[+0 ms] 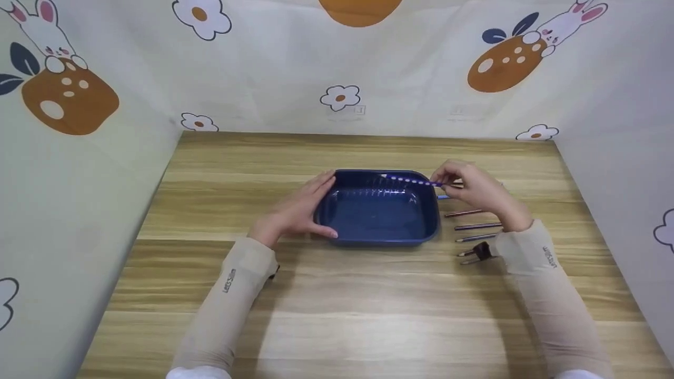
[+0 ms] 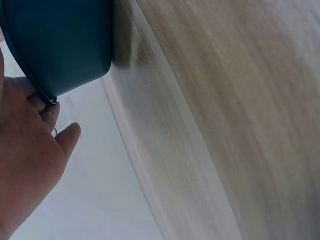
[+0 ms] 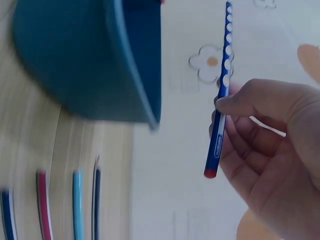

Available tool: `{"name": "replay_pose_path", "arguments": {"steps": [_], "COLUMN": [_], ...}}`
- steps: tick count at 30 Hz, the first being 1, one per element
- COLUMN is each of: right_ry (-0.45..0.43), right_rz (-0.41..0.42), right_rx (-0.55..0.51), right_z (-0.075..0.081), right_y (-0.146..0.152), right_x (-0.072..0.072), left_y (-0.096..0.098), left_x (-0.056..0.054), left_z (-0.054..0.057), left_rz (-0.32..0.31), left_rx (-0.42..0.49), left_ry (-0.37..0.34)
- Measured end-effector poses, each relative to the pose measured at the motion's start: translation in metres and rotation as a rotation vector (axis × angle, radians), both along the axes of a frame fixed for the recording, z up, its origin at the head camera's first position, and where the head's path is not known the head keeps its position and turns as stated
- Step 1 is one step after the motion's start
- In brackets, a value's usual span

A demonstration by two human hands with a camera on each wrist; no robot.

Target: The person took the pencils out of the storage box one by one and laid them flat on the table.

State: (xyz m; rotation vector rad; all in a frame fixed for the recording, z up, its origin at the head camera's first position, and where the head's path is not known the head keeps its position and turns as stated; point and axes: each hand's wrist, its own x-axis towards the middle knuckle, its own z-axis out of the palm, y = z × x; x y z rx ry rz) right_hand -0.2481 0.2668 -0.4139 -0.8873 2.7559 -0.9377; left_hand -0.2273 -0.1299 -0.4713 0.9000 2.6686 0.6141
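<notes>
A deep blue plastic basin [image 1: 376,242] stands on the table, its inside bare in the head view. My left hand [image 1: 300,208] rests against its left end, fingers stretched along the rim and thumb at the front corner. From the left wrist view, the fingertips lie right at the rim. Between thumb and fingers, my right hand [image 1: 471,187] pinches a blue pencil [image 3: 228,37] with white dots and a red end. The pencil slants over the basin's back right corner, its pale tip above the inside.
Right of the basin, several pencils lie in a row, among them a dark red pencil [image 1: 464,213] and a light blue pencil [image 3: 78,205]. My right forearm partly covers them. A patterned cloth [image 1: 274,79] walls the wooden table [image 1: 337,316] at the back and sides.
</notes>
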Motion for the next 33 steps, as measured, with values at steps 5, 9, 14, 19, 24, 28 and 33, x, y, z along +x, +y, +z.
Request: {"name": "replay_pose_path", "arguments": {"steps": [5,9,14,19,24,28,33], "right_ry": [0.031,0.030,0.047,0.047,0.035,0.012,0.040], "right_rz": [-0.001,-0.033,-0.054,-0.077,-0.126,-0.170,-0.174], "right_rx": [0.027,0.072,0.096,0.132,0.188,0.223,0.255], "right_z": [-0.004,-0.006,-0.010,-0.014,-0.019,-0.025,-0.032], "right_y": [0.018,0.029,0.044,0.056,0.067,0.073,0.080], "right_x": [-0.006,-0.011,-0.017,-0.025,-0.035,-0.044,-0.056], "left_y": [0.000,0.000,-0.001,0.001,0.001,0.001,0.000], "left_x": [0.000,0.001,0.001,-0.001,-0.001,0.000,0.000], "left_z": [-0.001,0.000,0.000,0.000,0.001,0.002,0.002], "left_rz": [-0.013,-0.014,-0.017,-0.012,-0.010,-0.010,-0.018], "left_rx": [0.016,0.018,0.006,0.007,0.010,0.010,-0.007], "left_ry": [0.014,0.014,0.021,0.021,0.021,0.014,0.025]}}
